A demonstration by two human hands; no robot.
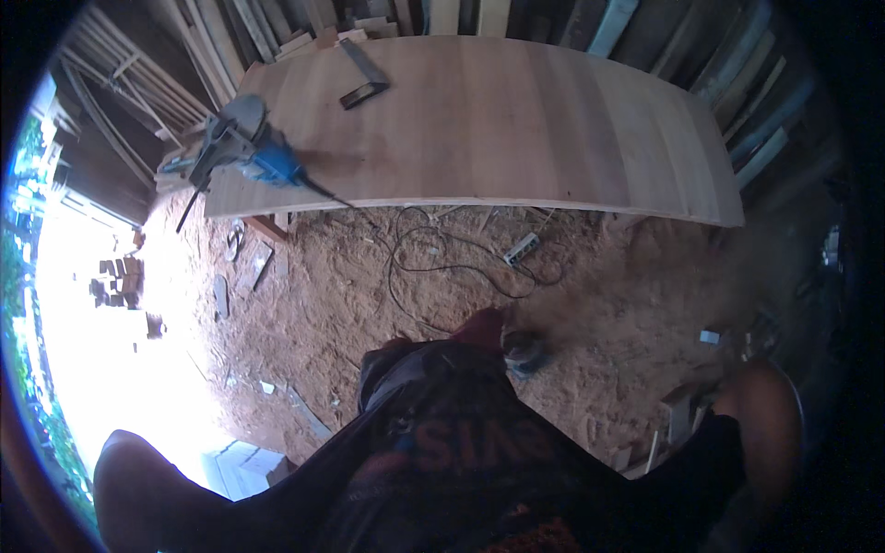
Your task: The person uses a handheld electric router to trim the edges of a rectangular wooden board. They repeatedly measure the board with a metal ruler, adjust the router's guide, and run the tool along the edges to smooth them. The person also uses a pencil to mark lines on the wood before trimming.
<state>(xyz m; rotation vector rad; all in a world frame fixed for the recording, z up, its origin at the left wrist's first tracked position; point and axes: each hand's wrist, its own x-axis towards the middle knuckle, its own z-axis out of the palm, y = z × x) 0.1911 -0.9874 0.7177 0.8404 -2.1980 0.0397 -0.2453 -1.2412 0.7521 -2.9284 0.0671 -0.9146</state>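
Observation:
Neither of my hands shows. My left arm, in a dark sleeve, is at the lower left edge, and my right arm bends at the lower right with its lower end out of sight. Ahead of me, a wide wooden panel lies raised above the ground. On its left end rests a blue power saw with a round blade guard, its cord hanging over the near edge. Toward the back left of the panel lies an L-shaped square.
Sawdust covers the ground. A looping black cord runs to a power strip in front of the panel. Boards lean along the back. Sandals and wood scraps lie at the left, with stacked blocks in bright light.

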